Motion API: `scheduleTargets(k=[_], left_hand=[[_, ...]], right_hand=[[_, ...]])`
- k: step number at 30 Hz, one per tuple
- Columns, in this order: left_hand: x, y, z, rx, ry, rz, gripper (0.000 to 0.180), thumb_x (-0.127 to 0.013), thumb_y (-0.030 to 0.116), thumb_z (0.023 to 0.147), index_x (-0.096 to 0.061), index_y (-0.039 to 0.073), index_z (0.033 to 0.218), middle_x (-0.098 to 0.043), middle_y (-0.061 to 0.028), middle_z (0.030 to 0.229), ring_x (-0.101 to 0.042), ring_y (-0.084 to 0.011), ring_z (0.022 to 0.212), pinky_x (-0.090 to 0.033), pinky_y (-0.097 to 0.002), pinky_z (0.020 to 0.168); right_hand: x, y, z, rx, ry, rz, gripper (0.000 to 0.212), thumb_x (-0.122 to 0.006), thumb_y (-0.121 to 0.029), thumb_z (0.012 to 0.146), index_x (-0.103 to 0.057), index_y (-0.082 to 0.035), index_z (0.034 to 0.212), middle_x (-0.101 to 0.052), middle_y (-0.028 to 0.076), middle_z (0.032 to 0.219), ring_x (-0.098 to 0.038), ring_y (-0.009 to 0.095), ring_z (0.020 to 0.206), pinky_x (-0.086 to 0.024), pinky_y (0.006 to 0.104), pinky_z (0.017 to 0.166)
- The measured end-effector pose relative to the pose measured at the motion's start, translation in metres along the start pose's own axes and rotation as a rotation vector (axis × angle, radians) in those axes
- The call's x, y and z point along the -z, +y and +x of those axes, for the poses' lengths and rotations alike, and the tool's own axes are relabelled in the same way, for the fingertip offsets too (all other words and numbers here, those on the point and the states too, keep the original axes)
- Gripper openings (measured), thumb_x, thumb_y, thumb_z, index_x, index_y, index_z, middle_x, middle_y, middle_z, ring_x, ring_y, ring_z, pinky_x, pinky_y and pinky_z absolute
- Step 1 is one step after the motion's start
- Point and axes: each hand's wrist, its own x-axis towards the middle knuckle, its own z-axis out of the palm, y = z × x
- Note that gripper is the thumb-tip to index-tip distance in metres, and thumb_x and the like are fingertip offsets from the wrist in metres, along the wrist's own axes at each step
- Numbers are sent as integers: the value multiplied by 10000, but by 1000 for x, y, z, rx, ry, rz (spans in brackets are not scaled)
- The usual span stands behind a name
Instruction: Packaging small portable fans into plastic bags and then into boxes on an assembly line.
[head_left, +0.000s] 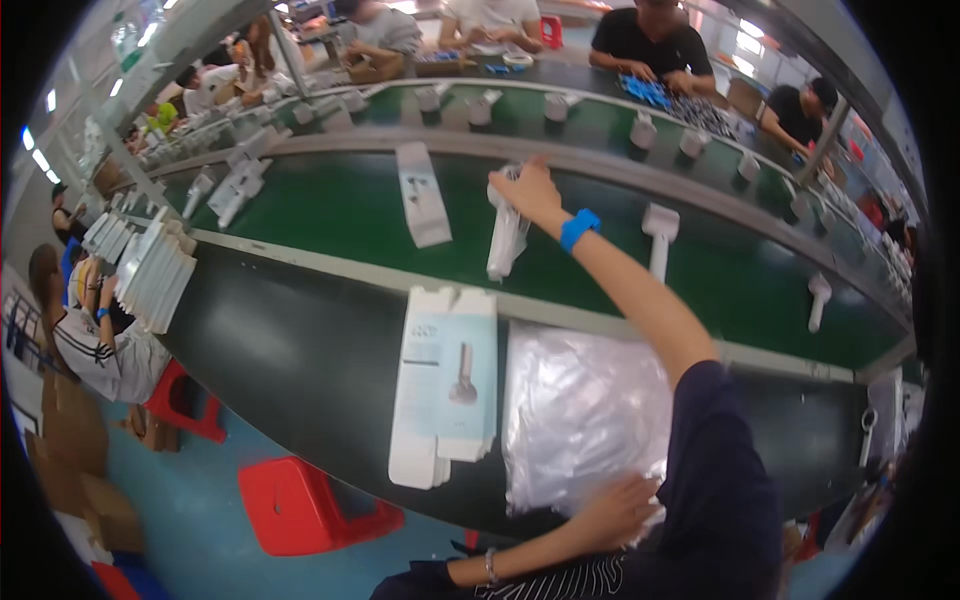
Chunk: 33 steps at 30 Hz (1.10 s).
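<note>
My right hand [532, 194], below a blue wristband, reaches far over the green conveyor belt [340, 200]. Its fingers are closed round the upper end of a white handled device in a clear bag [507, 245]. My left hand [612, 512] is close to me at the lower edge of a stack of clear plastic bags [585, 410]. Motion blurs its fingers, so their grip cannot be made out. Left of the bags lie flattened white and pale blue cartons [466, 385] printed with a picture of a device.
A printed carton [422, 195] and more white devices [660, 235] lie on the near belt. Behind it, a second belt carries several white parts [558, 107]. Folded cartons [158, 270] are stacked at left, a red stool [285, 505] below. Co-workers [655, 45] sit across the belts.
</note>
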Motion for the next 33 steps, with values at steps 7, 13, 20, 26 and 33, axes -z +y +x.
scheduleTargets(k=[7, 13, 20, 26, 33], left_hand=[[55, 29, 40, 226, -881, 42, 221, -589, 252, 797, -612, 52, 888, -604, -128, 878, -549, -323, 1057, -307, -451, 1070], [-7, 6, 7, -40, 191, 138, 202, -577, 205, 795, -596, 22, 880, -602, -142, 992, -538, -305, 1117, -312, -437, 1086], [-11, -9, 2, -96, 150, 88, 168, -564, 110, 784, -586, 17, 923, -574, -148, 1110, -523, -307, 1136, -373, -405, 1044], [45, 12, 0, 92, 62, 140, 451, -570, 32, 722, -523, 17, 1170, -594, -114, 1029, -575, -270, 976, -474, -373, 850], [56, 30, 7, 301, 79, 80, 325, -559, 51, 841, -563, 87, 1164, -639, -93, 979, -605, -281, 941, -484, -370, 805]], right_hand=[[-43, -3, 29, 46, -112, -149, 462, -583, -412, 839, -582, 14, 1020, -621, 263, 1032, -587, 419, 1018, -467, 476, 886], [14, 46, 46, 306, -214, -532, 347, -595, -391, 818, -599, -123, 1038, -627, 176, 1028, -591, 357, 995, -476, 488, 820], [137, 152, 35, 123, -336, -868, 760, -803, -468, 556, -552, -106, 1175, -632, 170, 1105, -592, 358, 1055, -467, 526, 865], [151, 193, 14, -82, -335, -347, 710, -743, -380, 553, -510, 17, 1094, -596, 232, 1116, -585, 349, 1053, -473, 412, 898], [199, 102, -70, 506, 220, -201, 547, -767, -209, 634, -515, -50, 1093, -554, 156, 1103, -548, 367, 1018, -455, 437, 845]])
